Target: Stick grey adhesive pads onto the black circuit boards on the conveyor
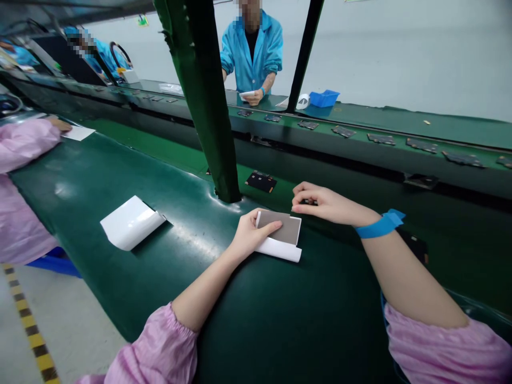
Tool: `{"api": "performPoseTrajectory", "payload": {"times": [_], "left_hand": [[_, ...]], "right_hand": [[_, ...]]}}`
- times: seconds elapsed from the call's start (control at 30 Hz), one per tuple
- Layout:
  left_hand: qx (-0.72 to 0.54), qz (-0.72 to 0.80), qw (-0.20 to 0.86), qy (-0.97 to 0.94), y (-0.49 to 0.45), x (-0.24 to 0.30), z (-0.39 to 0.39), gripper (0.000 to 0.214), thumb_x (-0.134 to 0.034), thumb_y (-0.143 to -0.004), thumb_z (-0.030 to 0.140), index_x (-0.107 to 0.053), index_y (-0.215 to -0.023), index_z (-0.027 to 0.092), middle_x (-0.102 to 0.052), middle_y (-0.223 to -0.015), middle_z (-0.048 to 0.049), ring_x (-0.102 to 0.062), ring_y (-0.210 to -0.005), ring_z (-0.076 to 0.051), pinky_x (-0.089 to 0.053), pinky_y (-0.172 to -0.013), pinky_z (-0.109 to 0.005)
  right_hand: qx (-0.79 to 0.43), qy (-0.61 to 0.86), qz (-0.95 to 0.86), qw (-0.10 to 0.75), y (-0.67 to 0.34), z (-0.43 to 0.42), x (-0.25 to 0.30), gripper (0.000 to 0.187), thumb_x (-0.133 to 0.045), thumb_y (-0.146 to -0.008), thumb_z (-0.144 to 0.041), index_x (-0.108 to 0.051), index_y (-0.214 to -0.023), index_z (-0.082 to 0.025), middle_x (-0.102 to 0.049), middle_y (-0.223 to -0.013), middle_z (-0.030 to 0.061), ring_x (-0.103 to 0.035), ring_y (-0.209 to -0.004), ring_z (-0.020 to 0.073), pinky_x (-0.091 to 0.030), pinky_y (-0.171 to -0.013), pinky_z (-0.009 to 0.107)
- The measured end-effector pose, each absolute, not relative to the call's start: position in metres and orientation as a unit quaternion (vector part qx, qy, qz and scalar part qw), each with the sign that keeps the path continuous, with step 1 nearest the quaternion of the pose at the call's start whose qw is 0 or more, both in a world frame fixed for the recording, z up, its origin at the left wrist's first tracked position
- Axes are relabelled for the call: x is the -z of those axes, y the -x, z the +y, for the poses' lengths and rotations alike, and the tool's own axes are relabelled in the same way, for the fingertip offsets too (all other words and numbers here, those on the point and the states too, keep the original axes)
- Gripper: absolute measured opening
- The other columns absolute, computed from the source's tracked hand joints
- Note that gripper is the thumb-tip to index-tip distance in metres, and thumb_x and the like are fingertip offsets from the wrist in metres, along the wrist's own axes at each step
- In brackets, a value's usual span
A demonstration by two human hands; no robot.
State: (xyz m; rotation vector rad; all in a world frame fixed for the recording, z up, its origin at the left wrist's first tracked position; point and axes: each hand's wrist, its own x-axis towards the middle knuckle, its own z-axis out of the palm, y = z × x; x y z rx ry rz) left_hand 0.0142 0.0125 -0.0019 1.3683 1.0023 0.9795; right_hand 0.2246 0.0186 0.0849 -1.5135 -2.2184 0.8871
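Note:
My left hand (254, 229) is closed on a white-edged sheet with a grey rectangular face (290, 229), its thumb lying across the grey. The sheet's near edge curls into a white roll (280, 249). To the right and slightly higher, my right hand (316, 204) hovers by the belt with its fingers curled together; what they hold, if anything, is too small to make out. A blue band (380, 224) circles that wrist. Beyond my hands a flat black circuit board (261, 181) lies on the green belt, and another dark board (416, 246) shows partly behind my right forearm.
A curled white sheet (130, 221) lies on the green table (168, 282) at left. A dark green post (204, 101) rises beyond my left hand. Several boards line the raised far belt. A blue bin (324, 98) and a co-worker in blue (254, 53) are across; a pink sleeve (28, 144) is left.

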Motion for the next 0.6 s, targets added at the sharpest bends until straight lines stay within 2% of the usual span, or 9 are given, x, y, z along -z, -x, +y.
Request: {"api": "performPoseTrajectory", "payload": {"times": [0.1,0.23,0.3,0.4,0.5,0.6], "left_hand": [[-0.413,0.426,0.566,-0.573,-0.014,0.002,0.013,0.03,-0.079,-0.065,0.037,-0.066,-0.079,0.014,-0.069,-0.077,-0.0036,-0.063,-0.072,-0.016,-0.048,-0.064,-0.025],[-0.403,0.42,0.579,-0.571,-0.014,-0.001,0.011,0.028,-0.078,-0.066,0.035,-0.067,-0.081,0.014,-0.07,-0.079,-0.0038,-0.064,-0.073,-0.016,-0.049,-0.065,-0.025],[-0.398,0.42,0.587,-0.566,-0.014,-0.002,0.01,0.027,-0.077,-0.066,0.034,-0.067,-0.081,0.014,-0.07,-0.079,-0.0038,-0.064,-0.073,-0.016,-0.049,-0.065,-0.025],[-0.391,0.422,0.595,-0.562,-0.014,-0.004,0.009,0.025,-0.077,-0.067,0.032,-0.066,-0.081,0.014,-0.07,-0.079,-0.0036,-0.064,-0.073,-0.015,-0.049,-0.065,-0.024],[-0.385,0.424,0.6,-0.559,-0.014,-0.004,0.009,0.025,-0.077,-0.067,0.031,-0.066,-0.081,0.015,-0.07,-0.079,-0.0034,-0.064,-0.073,-0.015,-0.048,-0.065,-0.024],[-0.381,0.423,0.602,-0.56,-0.013,-0.003,0.01,0.025,-0.077,-0.067,0.031,-0.066,-0.082,0.015,-0.07,-0.079,-0.0033,-0.064,-0.074,-0.016,-0.048,-0.065,-0.024]], "right_hand": [[-0.261,0.569,-0.744,0.234,-0.231,0.037,-0.072,0.036,-0.056,-0.078,-0.056,-0.068,-0.078,-0.021,-0.056,-0.111,0.0082,-0.055,-0.073,0.0166,-0.045,-0.068,0.035],[-0.203,0.597,-0.714,0.304,-0.231,0.08,-0.037,0.029,-0.058,-0.079,-0.045,-0.07,-0.077,-0.019,-0.062,-0.092,0.0084,-0.056,-0.082,0.0213,-0.046,-0.074,0.035],[-0.197,0.607,-0.709,0.301,-0.228,0.1,-0.02,0.024,-0.058,-0.08,-0.038,-0.07,-0.077,-0.018,-0.064,-0.086,0.0085,-0.057,-0.087,0.0228,-0.046,-0.078,0.036],[-0.186,0.618,-0.709,0.284,-0.226,0.12,-0.003,0.02,-0.059,-0.08,-0.032,-0.072,-0.076,-0.017,-0.065,-0.089,0.0101,-0.058,-0.091,0.0236,-0.046,-0.084,0.036],[-0.179,0.619,-0.715,0.27,-0.231,0.128,0.006,0.02,-0.061,-0.079,-0.033,-0.074,-0.078,-0.018,-0.065,-0.094,0.0107,-0.059,-0.09,0.0235,-0.047,-0.084,0.036],[-0.17,0.613,-0.728,0.255,-0.24,0.13,0.01,0.02,-0.061,-0.08,-0.035,-0.074,-0.076,-0.02,-0.065,-0.089,0.0095,-0.059,-0.087,0.0233,-0.048,-0.082,0.035]]}}
